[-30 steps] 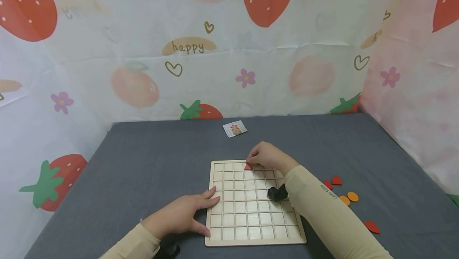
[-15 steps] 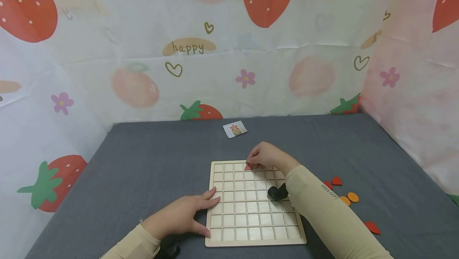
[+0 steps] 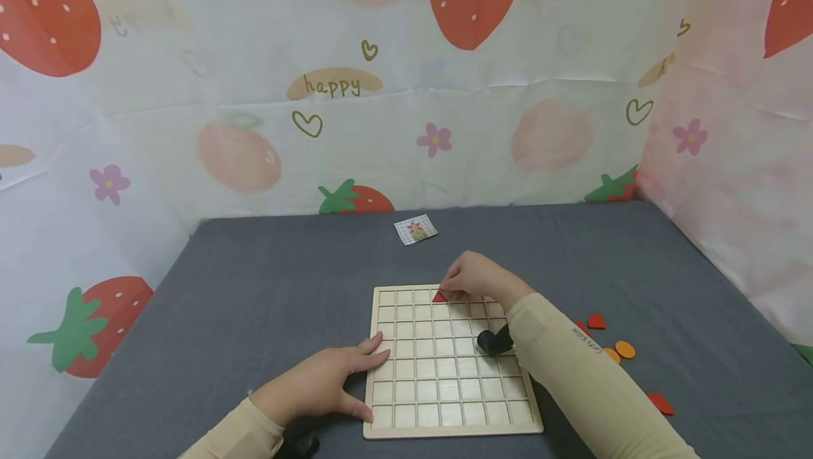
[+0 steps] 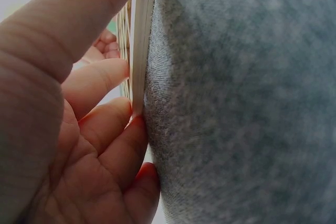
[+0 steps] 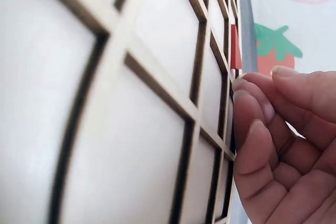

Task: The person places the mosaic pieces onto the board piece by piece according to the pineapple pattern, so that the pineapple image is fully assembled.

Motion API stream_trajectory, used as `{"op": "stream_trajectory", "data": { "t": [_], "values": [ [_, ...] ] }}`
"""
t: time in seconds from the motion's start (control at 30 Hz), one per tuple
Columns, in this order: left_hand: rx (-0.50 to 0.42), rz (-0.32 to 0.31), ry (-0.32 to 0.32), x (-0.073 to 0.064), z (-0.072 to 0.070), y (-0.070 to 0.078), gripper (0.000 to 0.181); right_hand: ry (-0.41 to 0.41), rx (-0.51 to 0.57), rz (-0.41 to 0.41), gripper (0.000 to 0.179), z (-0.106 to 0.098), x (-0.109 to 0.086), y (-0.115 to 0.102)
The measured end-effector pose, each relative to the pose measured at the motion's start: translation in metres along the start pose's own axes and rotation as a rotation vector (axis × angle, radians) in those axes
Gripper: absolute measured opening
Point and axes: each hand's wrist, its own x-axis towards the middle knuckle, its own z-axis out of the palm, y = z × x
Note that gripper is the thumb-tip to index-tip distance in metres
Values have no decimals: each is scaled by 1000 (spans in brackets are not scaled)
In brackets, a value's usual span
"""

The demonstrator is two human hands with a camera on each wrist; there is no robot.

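The pale wooden grid board (image 3: pixel 448 390) lies flat on the cloth-covered table. My left hand (image 3: pixel 317 379) rests at its left edge, thumb and fingers spread; in the left wrist view those fingers (image 4: pixel 113 148) touch the board's side. At the far row of cells is my right hand (image 3: pixel 481 279), fingers bent, beside a red triangular piece (image 3: pixel 438 296). From the right wrist, the red piece (image 5: pixel 235 48) sits in a cell of the grid. One fingertip is right at its near end, while the thumb (image 5: pixel 286 73) stands apart from it.
Red pieces (image 3: pixel 596 320) and orange discs (image 3: pixel 625 349) lie right of the board, partly behind the right sleeve (image 3: pixel 571 360). Another red piece (image 3: pixel 660 403) is nearer. A small picture card (image 3: pixel 416 229) lies beyond the board. Printed fabric hangs behind the grey table (image 3: pixel 286 282).
The right fingertips have shifted slightly to the right, and more of the red triangular piece shows. The left hand and the board have stayed put.
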Motion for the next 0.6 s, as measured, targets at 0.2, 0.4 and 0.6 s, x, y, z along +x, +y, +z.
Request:
{"op": "stream_trajectory", "data": {
  "t": [0.2, 0.4, 0.6],
  "values": [
    [-1, 2, 3, 0, 0, -1, 87, -15, 93, 3, 13, -7, -5, 5],
    [-1, 4, 6, 0, 1, -2, 87, -8, 149, -29, 16, -19, -17, 12],
    [3, 13, 15, 0, 2, -2, 87, -5, 184, -36, 21, -34, -35, 19]
  ]
}}
